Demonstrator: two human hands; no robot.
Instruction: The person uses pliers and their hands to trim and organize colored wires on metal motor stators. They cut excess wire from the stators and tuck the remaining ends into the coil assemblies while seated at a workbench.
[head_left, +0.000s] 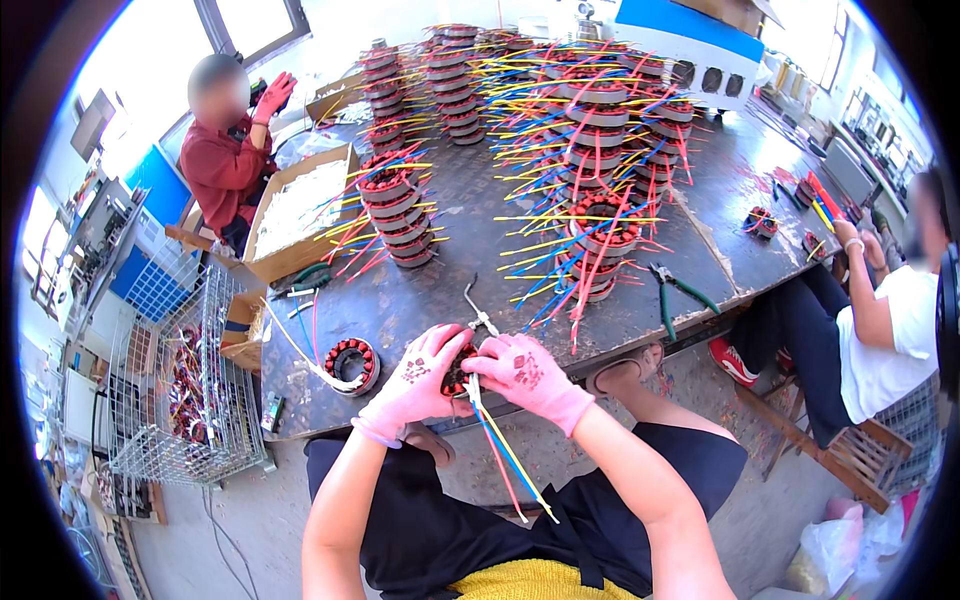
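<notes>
At the table's near edge my left hand (422, 378), in a pink glove, is closed around a motor stator (459, 376), mostly hidden by the gloves. My right hand (530, 380), gloved alike, pinches the stator's wire leads (500, 440) where they leave its side. The red, blue and yellow leads hang down over my lap from a whitish sleeve. Left of my hands a second stator (372, 378) with red coils lies on the table, a white sleeved lead curving from it. Just beyond my hands rests a thin hooked metal tool (483, 315).
Tall stator stacks (600, 120) bristling with wires fill the table's middle, beside a shorter stack (400, 225). Green-handled pliers (668, 298) lie right. A carton (300, 255) and a wire basket (190, 440) stand left. Co-workers sit at far left and right.
</notes>
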